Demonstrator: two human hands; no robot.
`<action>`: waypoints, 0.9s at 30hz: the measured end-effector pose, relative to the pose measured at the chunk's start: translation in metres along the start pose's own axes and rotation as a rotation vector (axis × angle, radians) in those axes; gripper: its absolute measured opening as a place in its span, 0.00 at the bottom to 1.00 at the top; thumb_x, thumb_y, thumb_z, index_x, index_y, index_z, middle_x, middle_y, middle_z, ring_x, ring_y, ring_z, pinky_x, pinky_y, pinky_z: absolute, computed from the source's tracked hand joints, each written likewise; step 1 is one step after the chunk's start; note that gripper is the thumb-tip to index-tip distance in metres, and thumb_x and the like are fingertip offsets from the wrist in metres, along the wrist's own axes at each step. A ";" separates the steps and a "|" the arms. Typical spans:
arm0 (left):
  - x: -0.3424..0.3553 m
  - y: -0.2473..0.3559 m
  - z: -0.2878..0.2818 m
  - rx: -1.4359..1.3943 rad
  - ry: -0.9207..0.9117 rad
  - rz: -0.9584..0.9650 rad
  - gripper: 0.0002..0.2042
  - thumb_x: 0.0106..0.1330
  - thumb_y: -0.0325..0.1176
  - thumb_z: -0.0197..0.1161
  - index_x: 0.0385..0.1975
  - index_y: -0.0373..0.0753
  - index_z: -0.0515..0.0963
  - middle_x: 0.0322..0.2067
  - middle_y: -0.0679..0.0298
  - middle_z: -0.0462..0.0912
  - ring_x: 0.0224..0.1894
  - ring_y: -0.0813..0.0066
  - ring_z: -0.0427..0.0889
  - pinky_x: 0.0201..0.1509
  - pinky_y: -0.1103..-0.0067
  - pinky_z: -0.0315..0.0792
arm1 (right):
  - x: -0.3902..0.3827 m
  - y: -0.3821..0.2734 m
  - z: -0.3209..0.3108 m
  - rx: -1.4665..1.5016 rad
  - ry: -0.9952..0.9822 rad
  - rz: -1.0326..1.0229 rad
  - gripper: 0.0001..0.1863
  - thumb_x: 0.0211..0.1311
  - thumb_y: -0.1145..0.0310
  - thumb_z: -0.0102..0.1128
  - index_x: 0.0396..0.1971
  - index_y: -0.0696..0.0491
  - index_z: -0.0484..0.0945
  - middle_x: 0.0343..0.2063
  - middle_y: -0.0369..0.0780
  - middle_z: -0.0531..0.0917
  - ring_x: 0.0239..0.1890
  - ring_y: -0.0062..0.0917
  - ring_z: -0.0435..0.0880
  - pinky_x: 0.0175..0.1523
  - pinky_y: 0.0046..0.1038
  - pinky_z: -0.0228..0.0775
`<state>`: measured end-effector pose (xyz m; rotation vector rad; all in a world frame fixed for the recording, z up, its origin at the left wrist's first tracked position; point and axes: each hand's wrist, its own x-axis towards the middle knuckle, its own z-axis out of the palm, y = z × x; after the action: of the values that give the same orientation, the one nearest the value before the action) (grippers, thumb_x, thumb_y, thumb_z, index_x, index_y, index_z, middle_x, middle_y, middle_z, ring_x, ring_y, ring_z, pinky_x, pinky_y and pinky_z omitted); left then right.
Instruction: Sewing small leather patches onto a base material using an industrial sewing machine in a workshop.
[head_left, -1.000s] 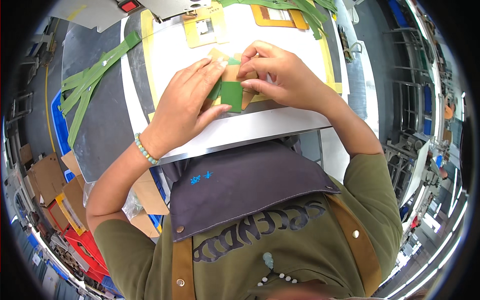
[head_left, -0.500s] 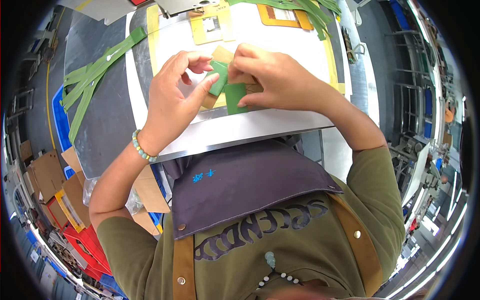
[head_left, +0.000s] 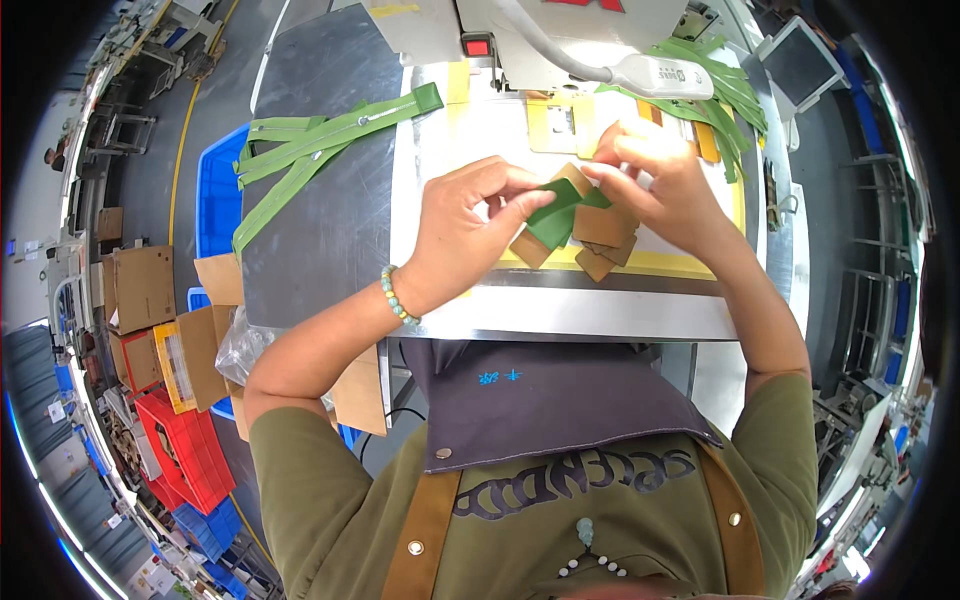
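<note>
My left hand [head_left: 478, 225], with a beaded bracelet at the wrist, pinches a small dark green rectangular piece [head_left: 556, 198] between thumb and fingers. Under it a lighter green piece [head_left: 553, 230] lies over tan pieces. My right hand [head_left: 668, 188] is closed just to the right, thumb against the fingers, close to a tan piece's corner [head_left: 573, 178]. What its fingertips hold, if anything, is hidden. Below them a bit of green [head_left: 597, 198] shows beside several loose tan square pieces [head_left: 604, 228] overlapping on the white work surface.
Green zipper strips [head_left: 330, 135] lie on the dark tabletop at left, with more strips [head_left: 735, 100] at far right. A machine head [head_left: 560, 40] with a red switch and a white lamp [head_left: 662, 77] overhangs the far side. A blue bin [head_left: 222, 190] stands left of the table.
The view has shifted, showing more of the machine. My left hand now pinches a green piece it was open beside. My right thumb has left the near green piece; more tan pieces show.
</note>
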<state>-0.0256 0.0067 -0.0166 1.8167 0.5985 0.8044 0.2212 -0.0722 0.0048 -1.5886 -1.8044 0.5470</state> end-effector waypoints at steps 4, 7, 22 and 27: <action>0.000 -0.006 -0.016 0.265 -0.022 0.087 0.04 0.67 0.25 0.73 0.39 0.36 0.89 0.28 0.66 0.86 0.26 0.85 0.75 0.29 0.83 0.66 | 0.016 0.037 0.004 -0.595 0.105 -0.374 0.18 0.63 0.55 0.73 0.20 0.52 0.82 0.20 0.37 0.77 0.28 0.34 0.83 0.33 0.37 0.75; 0.004 -0.012 -0.022 0.297 -0.020 0.171 0.05 0.67 0.23 0.73 0.40 0.36 0.89 0.32 0.63 0.88 0.27 0.81 0.79 0.29 0.81 0.70 | 0.016 0.050 0.008 -0.524 0.091 -0.312 0.19 0.67 0.57 0.68 0.19 0.53 0.82 0.22 0.37 0.81 0.27 0.35 0.83 0.33 0.38 0.75; 0.083 -0.055 -0.015 1.084 -0.210 1.035 0.16 0.55 0.25 0.69 0.45 0.35 0.84 0.49 0.62 0.87 0.41 0.67 0.86 0.41 0.75 0.83 | 0.022 0.078 0.013 -0.097 0.136 -0.336 0.10 0.68 0.79 0.62 0.45 0.59 0.88 0.56 0.40 0.88 0.56 0.35 0.84 0.61 0.36 0.77; 0.086 -0.058 -0.012 1.066 -0.276 0.926 0.14 0.56 0.24 0.69 0.43 0.36 0.84 0.46 0.64 0.87 0.42 0.68 0.86 0.41 0.76 0.84 | 0.022 0.077 0.011 -0.132 0.133 -0.363 0.09 0.67 0.79 0.63 0.44 0.58 0.88 0.54 0.40 0.89 0.55 0.35 0.85 0.60 0.36 0.77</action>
<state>0.0194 0.0963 -0.0462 3.2246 -0.1146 0.8379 0.2667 -0.0357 -0.0517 -1.3004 -1.9963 0.1542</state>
